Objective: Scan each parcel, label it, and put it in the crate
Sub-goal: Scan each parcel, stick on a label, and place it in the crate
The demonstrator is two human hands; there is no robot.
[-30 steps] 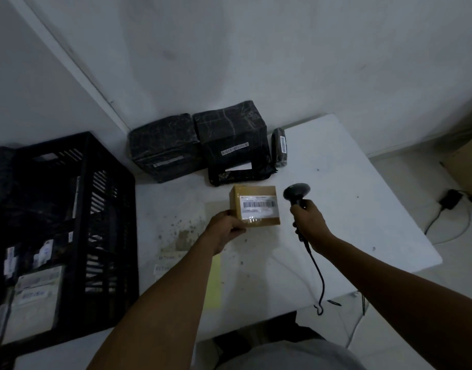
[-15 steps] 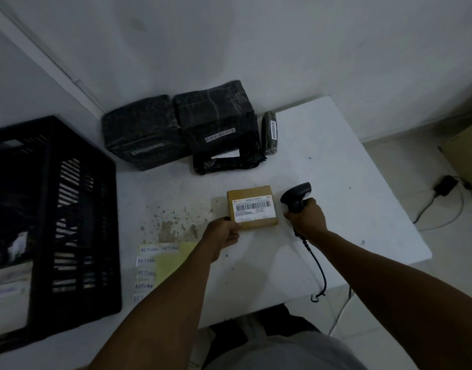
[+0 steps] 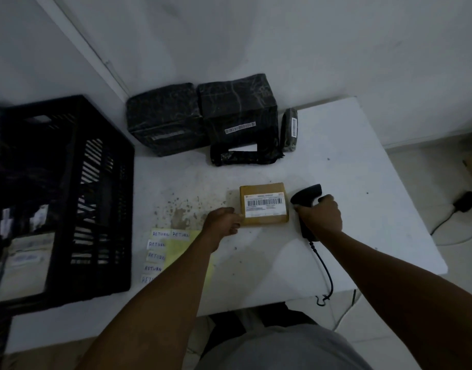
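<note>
My left hand (image 3: 224, 221) grips the near-left corner of the small brown cardboard parcel (image 3: 263, 204), thumb and fingers pinching its edge, and the parcel lies flat on the white desk (image 3: 363, 161) with its white barcode label (image 3: 265, 204) facing up. My right hand (image 3: 320, 217) is wrapped round the handle of the black handheld barcode scanner (image 3: 307, 194), whose head sits just beside the parcel's right edge; its coiled black cable (image 3: 324, 265) trails off toward the desk's near edge.

I judge the parcel light and stiff: a flat little box with firm corners that one hand can pinch and lift. The cardboard should give decent friction, so taking it by opposite edges or a corner ought to hold. I would keep my fingers off the label.

To my left, near my forearm, lies a yellow sheet with white handwritten "RETURN" stickers (image 3: 157, 244), the labels this parcel seems to need. Further left stands the black slatted plastic crate (image 3: 69, 198), with some pale packets in it.

At the back of the desk wait three parcels in crinkled black plastic wrap: a squat one (image 3: 163, 118), a taller one (image 3: 237, 108) touching it, and a slim one (image 3: 289, 129) standing just beside that. Their wrap looks slippery and soft; I would grip them round the body.
</note>
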